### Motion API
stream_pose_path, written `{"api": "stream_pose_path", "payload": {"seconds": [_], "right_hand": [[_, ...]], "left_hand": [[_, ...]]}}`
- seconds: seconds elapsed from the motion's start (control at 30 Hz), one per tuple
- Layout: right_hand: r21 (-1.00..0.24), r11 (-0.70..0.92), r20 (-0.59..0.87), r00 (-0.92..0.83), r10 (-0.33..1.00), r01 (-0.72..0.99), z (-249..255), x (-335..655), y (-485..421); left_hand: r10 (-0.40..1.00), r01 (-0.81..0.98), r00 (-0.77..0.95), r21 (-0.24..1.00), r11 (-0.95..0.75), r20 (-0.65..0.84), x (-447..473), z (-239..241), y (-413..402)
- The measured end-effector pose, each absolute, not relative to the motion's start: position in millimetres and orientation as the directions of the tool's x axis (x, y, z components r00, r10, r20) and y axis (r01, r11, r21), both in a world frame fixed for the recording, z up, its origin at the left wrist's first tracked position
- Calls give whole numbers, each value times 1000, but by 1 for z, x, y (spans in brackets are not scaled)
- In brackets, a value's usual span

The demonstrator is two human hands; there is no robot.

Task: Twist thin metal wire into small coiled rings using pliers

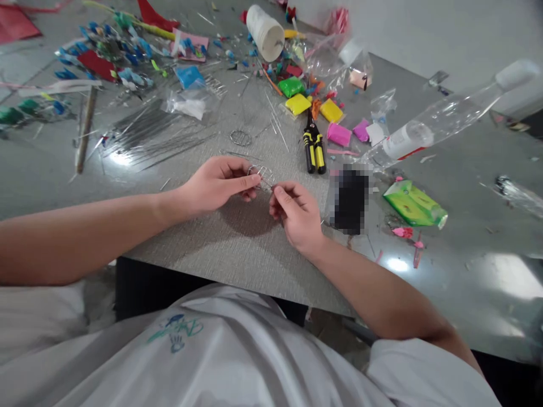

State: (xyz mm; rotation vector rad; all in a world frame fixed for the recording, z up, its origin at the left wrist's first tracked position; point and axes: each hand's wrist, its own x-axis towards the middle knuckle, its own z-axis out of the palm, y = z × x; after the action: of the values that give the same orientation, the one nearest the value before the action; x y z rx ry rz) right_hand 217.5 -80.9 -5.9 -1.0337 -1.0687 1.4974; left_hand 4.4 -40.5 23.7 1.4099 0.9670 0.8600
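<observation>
Between thumb and fingers, my left hand (227, 183) grips a small rounded frame of bent wire (262, 172). My right hand (294, 212) pinches the wire at the frame's right end, where a thin strand shows between the two hands. Both hands are just above the grey table, near its front edge. Beyond them lies a flat oval wire piece (240, 138) with crossing strands. Pliers (314, 148) with black and yellow handles rest to the right, beyond my right hand. A bundle of straight wires (148, 133) spreads over the table beyond my left forearm.
Clear plastic bottle (458, 113) lies at the right, by a pixelated dark object (351, 200) and a green packet (413, 203). Colourful clay packs (297, 104) and a white tub (266, 35) are at the back. A stick (86, 130) and blue-green pieces (114, 48) lie left.
</observation>
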Motion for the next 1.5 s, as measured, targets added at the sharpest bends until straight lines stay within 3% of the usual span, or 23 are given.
{"api": "stream_pose_path", "payload": {"seconds": [0.2,0.47,0.7,0.93,1.27,1.5], "right_hand": [[-960,-104,-63,-164,984,-258,-8,217,-80],[-954,-129,-38,-319,947,-271,-12,217,-76],[-967,-52,50,-385,922,-250,-14,215,-76],[-949,-97,15,-347,938,-301,-15,212,-73],[-946,-97,-7,-278,961,-309,-13,207,-73],[-949,-91,-36,-184,982,-300,-10,202,-77]], "left_hand": [[903,19,429,999,27,-33,4,21,-45],[886,-13,457,996,89,-73,3,17,-42],[883,-45,467,996,74,-44,5,11,-42],[882,-51,467,993,104,-69,7,15,-43],[848,-163,467,918,361,-251,12,22,-48],[846,-263,477,880,396,-238,16,20,-49]]}}
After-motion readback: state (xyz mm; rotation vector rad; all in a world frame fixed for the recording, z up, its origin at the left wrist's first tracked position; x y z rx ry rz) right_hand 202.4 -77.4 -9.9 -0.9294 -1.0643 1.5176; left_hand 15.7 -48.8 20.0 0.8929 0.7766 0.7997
